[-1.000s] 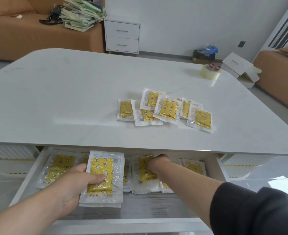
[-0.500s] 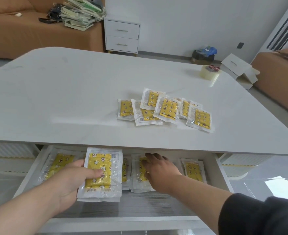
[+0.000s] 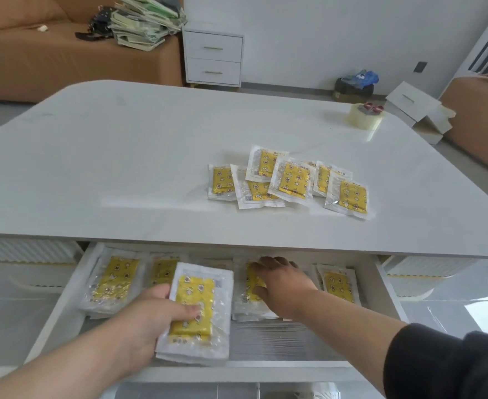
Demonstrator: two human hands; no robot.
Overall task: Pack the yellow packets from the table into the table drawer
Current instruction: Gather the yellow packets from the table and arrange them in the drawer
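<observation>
Several yellow packets [image 3: 290, 181] in clear wrappers lie overlapped on the white table top [image 3: 122, 168], right of centre. Below its front edge the table drawer [image 3: 67, 289] stands pulled out, with more yellow packets lying along its back. My left hand [image 3: 153, 315] grips a small stack of yellow packets [image 3: 196, 309] over the drawer's middle, thumb on top. My right hand [image 3: 283, 286] lies flat, fingers spread, on a packet pile in the drawer [image 3: 247, 300] just to the right. A single packet [image 3: 339, 286] sits at the drawer's right end.
A roll of clear tape [image 3: 365, 116] with a small red object on it stands at the table's far right. Beyond the table are a brown sofa [image 3: 35, 59] with a paper pile, a white two-drawer cabinet [image 3: 212, 60], and a cardboard box [image 3: 418, 110] on the floor.
My left hand has carried its stack a little further into the drawer. My right hand has come out from under the table edge and now rests open on the pile.
</observation>
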